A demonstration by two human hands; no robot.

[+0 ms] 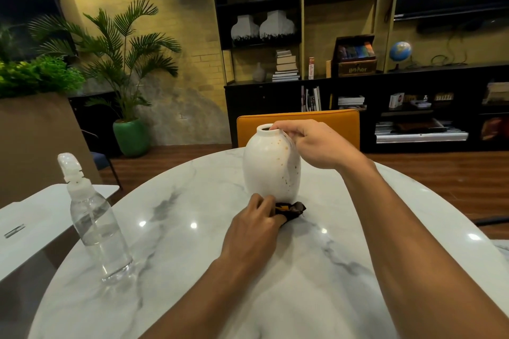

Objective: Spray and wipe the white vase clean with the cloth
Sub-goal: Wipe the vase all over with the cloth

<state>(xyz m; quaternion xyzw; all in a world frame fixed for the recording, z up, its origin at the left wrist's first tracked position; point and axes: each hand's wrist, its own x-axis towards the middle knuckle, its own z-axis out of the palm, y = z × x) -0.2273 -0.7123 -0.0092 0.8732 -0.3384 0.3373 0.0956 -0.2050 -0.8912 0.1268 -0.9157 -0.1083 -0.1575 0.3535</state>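
Left hand [256, 221], with a clear spray bottle [96, 217] standing well apart on its left, curls its fingers round a dark cloth [293, 209] at the foot of the white vase [268, 168]. The vase stands upright mid-surface, speckled with orange-brown spots. Right hand [312, 144] pinches the vase's rim, forearm stretched over the glossy white marbled surface [192, 270]. Behind stand a potted palm [124, 49], an orange chair back [333, 124] and dark shelves [399, 96] holding a box [356, 69] reading "Harry Potter".
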